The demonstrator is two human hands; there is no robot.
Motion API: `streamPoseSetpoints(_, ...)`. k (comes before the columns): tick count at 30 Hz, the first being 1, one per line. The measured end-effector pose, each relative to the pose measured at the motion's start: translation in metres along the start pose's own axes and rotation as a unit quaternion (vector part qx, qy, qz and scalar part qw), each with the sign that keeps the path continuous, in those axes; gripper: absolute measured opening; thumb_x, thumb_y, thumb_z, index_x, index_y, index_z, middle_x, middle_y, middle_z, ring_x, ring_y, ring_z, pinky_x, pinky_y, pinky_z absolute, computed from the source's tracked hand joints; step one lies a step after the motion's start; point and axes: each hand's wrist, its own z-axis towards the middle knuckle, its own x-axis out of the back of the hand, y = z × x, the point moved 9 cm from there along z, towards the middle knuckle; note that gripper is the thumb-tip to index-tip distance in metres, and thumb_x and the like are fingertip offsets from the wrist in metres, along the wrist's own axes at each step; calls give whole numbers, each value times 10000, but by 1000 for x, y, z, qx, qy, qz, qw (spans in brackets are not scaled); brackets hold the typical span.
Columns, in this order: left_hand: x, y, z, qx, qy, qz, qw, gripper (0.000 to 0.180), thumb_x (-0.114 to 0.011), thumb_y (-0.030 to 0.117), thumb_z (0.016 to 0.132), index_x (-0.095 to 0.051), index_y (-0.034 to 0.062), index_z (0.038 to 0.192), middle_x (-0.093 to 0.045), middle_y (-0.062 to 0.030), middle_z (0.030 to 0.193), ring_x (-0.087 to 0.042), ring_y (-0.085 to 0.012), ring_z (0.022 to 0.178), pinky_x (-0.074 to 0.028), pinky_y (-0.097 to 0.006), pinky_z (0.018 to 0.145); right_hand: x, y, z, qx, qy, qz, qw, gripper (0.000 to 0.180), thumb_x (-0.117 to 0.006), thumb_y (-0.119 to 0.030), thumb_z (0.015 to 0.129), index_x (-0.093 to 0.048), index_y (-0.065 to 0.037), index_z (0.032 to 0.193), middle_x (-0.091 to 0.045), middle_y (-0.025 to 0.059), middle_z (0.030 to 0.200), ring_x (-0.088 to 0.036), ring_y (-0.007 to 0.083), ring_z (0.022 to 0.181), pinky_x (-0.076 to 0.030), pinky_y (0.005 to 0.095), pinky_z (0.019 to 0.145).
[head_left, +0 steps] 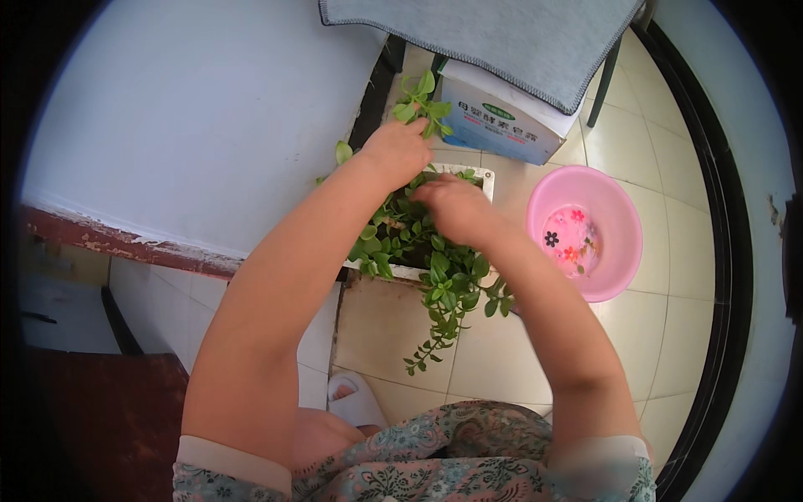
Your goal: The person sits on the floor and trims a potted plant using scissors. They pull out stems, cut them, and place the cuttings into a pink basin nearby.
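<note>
A trailing green plant (449, 289) with small oval leaves grows in a white rectangular planter (487, 177) on the tiled floor. My left hand (396, 152) is closed round a leafy stem (424, 105) at the planter's far side, and the stem's leaves stick out past the fingers. Over the planter's right half, my right hand (457, 209) reaches down with curled fingers into the foliage. Leaves partly cover its fingertips, so what they pinch is hidden. Several stems hang over the planter's near edge.
To the right stands a pink basin (623, 238) with a flower pattern and a few leaf bits inside. A cardboard box (493, 113) sits beyond the planter, under a grey cloth (502, 38). A white surface with a chipped red edge (138, 241) lies left.
</note>
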Motion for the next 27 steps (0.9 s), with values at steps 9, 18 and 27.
streamPoseSetpoints(9,-4,2,-10,-2,-16,64,998,206,-557,202,854,-727,191,971,-648,55,1087,-478,-180,1199,-253,-394,1114,-32,-29,11,29,-93,-234,967,284,-577,-76,790,-653,-126,1059,-660,46,969,-572,218,1005,-431,348,900)
streamPoseSetpoints(18,-16,-12,-23,18,3,-21,1000,164,-554,125,826,-693,123,913,-643,-10,1035,-516,-212,1163,-232,-429,1152,40,66,-17,-227,122,170,951,360,-699,-205,770,-648,-2,1063,-677,147,948,-653,275,900,-499,363,779)
streamPoseSetpoints(27,-8,-1,-18,7,-25,40,999,195,-594,189,842,-725,175,986,-650,40,1121,-471,-197,1220,-172,-421,1168,14,149,-33,-424,218,350,806,661,-749,-263,783,-428,-24,1309,-606,74,1008,-559,148,733,-456,301,633)
